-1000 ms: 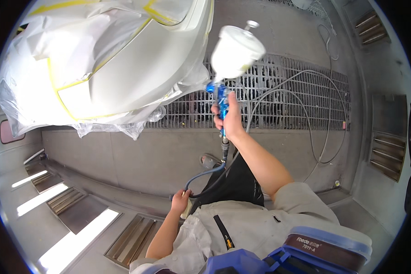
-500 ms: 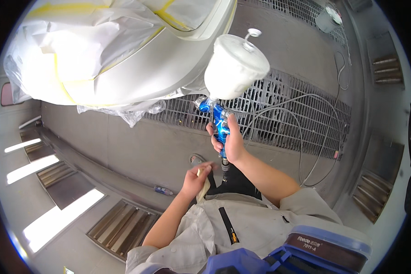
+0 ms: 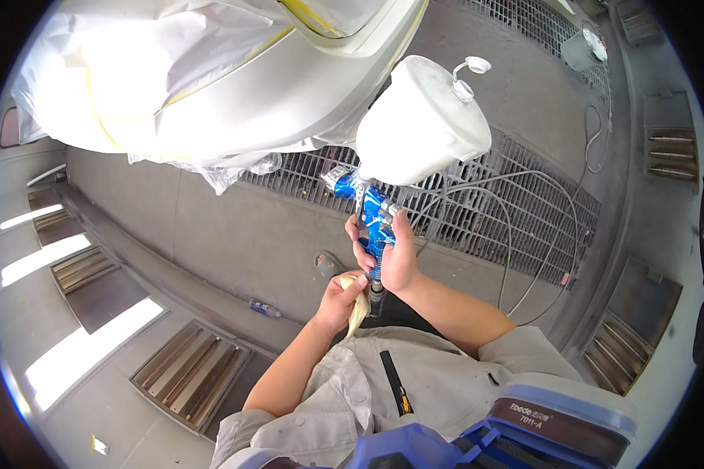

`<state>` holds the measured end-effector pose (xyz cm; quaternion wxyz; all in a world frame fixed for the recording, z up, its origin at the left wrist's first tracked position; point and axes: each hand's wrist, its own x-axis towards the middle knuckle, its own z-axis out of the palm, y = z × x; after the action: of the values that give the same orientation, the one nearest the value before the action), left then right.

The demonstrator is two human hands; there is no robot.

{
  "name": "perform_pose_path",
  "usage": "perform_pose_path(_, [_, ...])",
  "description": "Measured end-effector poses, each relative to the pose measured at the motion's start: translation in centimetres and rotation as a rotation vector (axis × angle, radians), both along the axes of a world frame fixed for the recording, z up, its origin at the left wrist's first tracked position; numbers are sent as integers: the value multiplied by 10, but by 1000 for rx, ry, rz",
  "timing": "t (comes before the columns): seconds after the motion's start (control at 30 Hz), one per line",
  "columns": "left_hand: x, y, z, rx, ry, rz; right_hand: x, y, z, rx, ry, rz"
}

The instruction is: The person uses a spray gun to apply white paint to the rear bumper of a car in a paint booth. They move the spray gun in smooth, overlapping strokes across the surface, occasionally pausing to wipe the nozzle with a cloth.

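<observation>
My right hand (image 3: pixel 395 254) is wrapped round the handle of a blue spray gun (image 3: pixel 373 215), held upright in front of me. A large white paint cup (image 3: pixel 422 121) sits on top of the gun, its small cap flipped open on a strap. The nozzle points left, below a white car bumper (image 3: pixel 328 82). My left hand (image 3: pixel 341 299) is closed on a pale yellow cloth (image 3: pixel 358 314) and is close to the lower end of the gun's handle, where the hose fitting is. Whether its fingertips touch the gun I cannot tell.
White masking sheet (image 3: pixel 156 62) with yellow tape covers the car. Thin plastic film (image 3: pixel 227 170) hangs below the bumper. A grey hose (image 3: pixel 516 184) loops over the floor grating (image 3: pixel 485 234). A bucket (image 3: pixel 580 51) stands far right; a bottle (image 3: pixel 264 308) lies by the left wall.
The spray gun and its cup have come nearer and tilted further right. My left hand has moved slightly down, and more of the cloth shows. The view has shifted a little.
</observation>
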<state>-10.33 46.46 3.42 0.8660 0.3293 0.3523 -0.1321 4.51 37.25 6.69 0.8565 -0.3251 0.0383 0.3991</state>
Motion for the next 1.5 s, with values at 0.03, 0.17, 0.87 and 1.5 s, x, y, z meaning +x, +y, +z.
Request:
perform_pose_path(0.03, [0,1,-2,16,-20,-6,1,1,-2,0,-13,-7])
perform_pose_path(0.17, [-11,4,-26,256,-83,-44,8,4,-15,-27,-115,43])
perform_pose_path(0.87, [-84,-59,-97,119,-598,-1335,34,7,-88,-209,-417,-47])
perform_pose_path(1.5, [-181,154,-310,697,-12,-737,-6,48,-220,-114,-431,-120])
